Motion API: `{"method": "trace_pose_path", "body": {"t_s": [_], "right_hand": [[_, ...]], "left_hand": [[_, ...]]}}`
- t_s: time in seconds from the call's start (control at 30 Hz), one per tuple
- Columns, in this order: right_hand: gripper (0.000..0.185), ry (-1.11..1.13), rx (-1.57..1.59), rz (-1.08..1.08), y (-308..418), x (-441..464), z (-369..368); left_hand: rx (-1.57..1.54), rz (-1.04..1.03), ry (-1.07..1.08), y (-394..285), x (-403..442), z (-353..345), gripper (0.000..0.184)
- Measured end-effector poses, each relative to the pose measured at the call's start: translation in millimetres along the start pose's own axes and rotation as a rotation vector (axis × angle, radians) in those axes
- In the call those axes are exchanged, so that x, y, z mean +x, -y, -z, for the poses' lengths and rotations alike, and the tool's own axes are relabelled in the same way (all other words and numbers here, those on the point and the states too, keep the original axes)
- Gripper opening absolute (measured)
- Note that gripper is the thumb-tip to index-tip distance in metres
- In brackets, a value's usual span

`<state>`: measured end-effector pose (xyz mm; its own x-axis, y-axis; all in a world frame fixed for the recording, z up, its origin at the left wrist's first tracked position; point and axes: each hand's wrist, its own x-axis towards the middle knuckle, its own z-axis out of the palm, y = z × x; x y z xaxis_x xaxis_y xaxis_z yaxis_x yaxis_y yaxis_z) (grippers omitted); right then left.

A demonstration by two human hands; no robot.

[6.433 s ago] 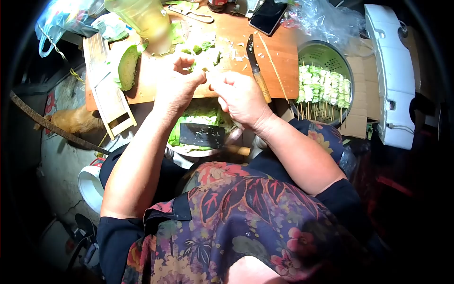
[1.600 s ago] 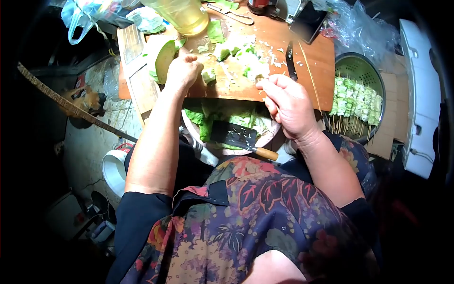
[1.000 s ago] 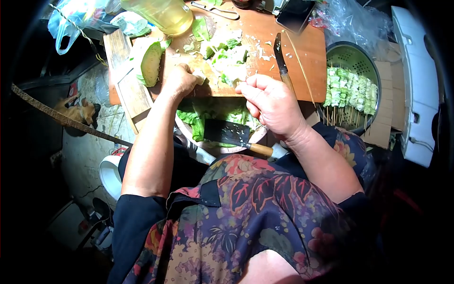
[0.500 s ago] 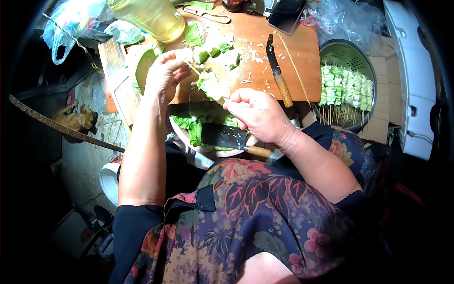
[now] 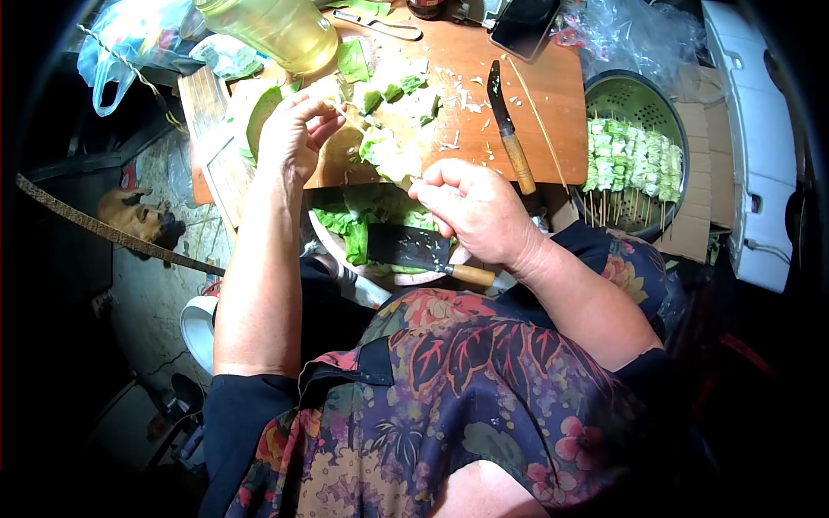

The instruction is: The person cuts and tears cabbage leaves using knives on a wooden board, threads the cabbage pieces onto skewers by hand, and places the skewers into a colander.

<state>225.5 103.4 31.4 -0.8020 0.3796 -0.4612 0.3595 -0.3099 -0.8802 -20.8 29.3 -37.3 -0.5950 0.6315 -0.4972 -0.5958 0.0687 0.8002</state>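
My left hand (image 5: 296,134) is closed around one end of a thin bamboo skewer (image 5: 351,120), held over the near part of the wooden board. Pale green cabbage pieces (image 5: 389,155) are bunched toward the skewer's other end. My right hand (image 5: 471,207) pinches that end between thumb and fingers, touching the lowest leaf. Just beyond my hands, more cut leaf pieces (image 5: 393,93) lie on the board (image 5: 466,60). Under my hands is a basin of green leaves (image 5: 345,226), with a cleaver (image 5: 406,248) resting across it.
A curved knife (image 5: 505,121) and a loose skewer (image 5: 537,116) lie right on the board. Further right, a metal colander (image 5: 673,108) holds several loaded skewers (image 5: 635,164). A yellowish jug (image 5: 276,34) and a phone (image 5: 524,26) are at the back. A dog (image 5: 142,223) lies on the floor left.
My left hand has shifted slightly left and down along with its skewer end. My right hand stays almost in place. The dog has moved its head.
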Motion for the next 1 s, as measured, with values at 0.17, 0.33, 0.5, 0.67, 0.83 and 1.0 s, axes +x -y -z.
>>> {"method": "trace_pose_path", "body": {"t_s": [0.17, 0.33, 0.5, 0.67, 0.83, 1.0], "right_hand": [[0.021, -0.006, -0.007, -0.008, -2, 2, 2], [0.020, 0.002, 0.043, -0.012, -5, 3, 2], [0.018, -0.018, 0.126, -0.008, -13, 3, -3], [0.016, -0.050, 0.172, 0.022, -12, 5, -1], [0.016, -0.067, 0.221, 0.043, -11, 8, 3], [0.017, -0.086, 0.226, 0.010, -9, 13, 8]], "left_hand": [[0.060, -0.111, -0.029, 2, -2, -6, 0.025], [0.218, -0.289, -0.104, 4, -13, -20, 0.026], [0.253, -0.300, -0.087, 3, -20, -27, 0.025], [0.246, -0.204, 0.121, 6, -30, -30, 0.021], [0.177, -0.131, 0.186, 11, -37, -39, 0.022], [0.175, -0.142, 0.139, 10, -33, -43, 0.024]]}}
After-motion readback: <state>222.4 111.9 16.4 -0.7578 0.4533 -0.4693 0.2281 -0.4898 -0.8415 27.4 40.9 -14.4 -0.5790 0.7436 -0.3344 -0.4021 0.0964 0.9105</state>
